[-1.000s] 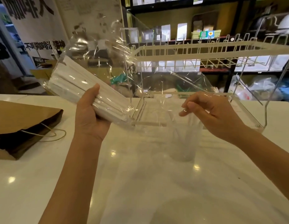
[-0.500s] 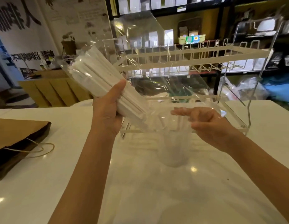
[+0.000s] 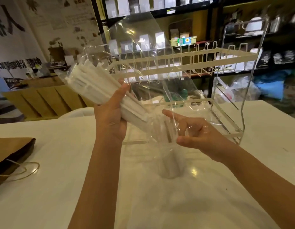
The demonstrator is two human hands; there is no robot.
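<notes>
My left hand (image 3: 110, 118) grips a clear plastic bag of white paper-wrapped straws (image 3: 92, 85), tilted with its closed end up to the left and its open end down to the right. The bag's loose clear film (image 3: 143, 47) rises above and drapes over my right hand (image 3: 193, 134). That hand is held palm-up below the bag's mouth, fingers relaxed, with a few straws sliding out against it. Directly beneath stands a clear plastic cup (image 3: 171, 164) on the white table (image 3: 61, 179); some straws reach down into it.
A clear acrylic rack with a white wire shelf (image 3: 184, 61) stands just behind my hands. A brown paper bag (image 3: 11, 154) with a string handle lies at the left table edge. Dark shelves of goods and a wooden counter fill the background.
My left hand has raised and tipped the straw bag steeper. The right hand turned palm-up and opened under the bag's mouth. The view has moved closer.
</notes>
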